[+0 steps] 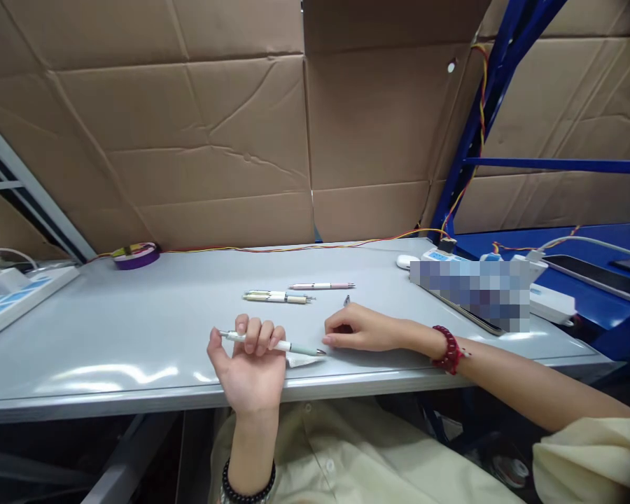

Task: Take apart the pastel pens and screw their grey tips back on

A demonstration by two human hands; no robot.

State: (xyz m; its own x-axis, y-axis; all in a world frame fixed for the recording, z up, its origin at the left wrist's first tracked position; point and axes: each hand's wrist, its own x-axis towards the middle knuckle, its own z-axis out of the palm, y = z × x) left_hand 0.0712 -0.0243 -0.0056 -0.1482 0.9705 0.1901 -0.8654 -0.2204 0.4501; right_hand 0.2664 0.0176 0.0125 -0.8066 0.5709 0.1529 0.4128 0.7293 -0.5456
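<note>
My left hand (253, 367) is turned palm up near the front edge of the table, its fingers curled round a pen (299, 348). This pen has a white barrel, a pale green grip and a metal tip pointing right; my thumb is at its clear top end. Partly behind it lies a small white piece (303, 360), perhaps paper. My right hand (365, 329) rests on the tabletop to the right of the tip, fingers closed. A small dark tip (347, 300) shows just behind it; whether it belongs to something in that hand is hidden.
Beyond my hands lie a pink-and-white pen (323, 285) and several pens in a group (276, 297). A purple tape roll (136, 256) is at the back left. Power strips (24, 297) stand at both sides, with a blurred-out patch and a phone (598, 276) at right. Cardboard walls the back.
</note>
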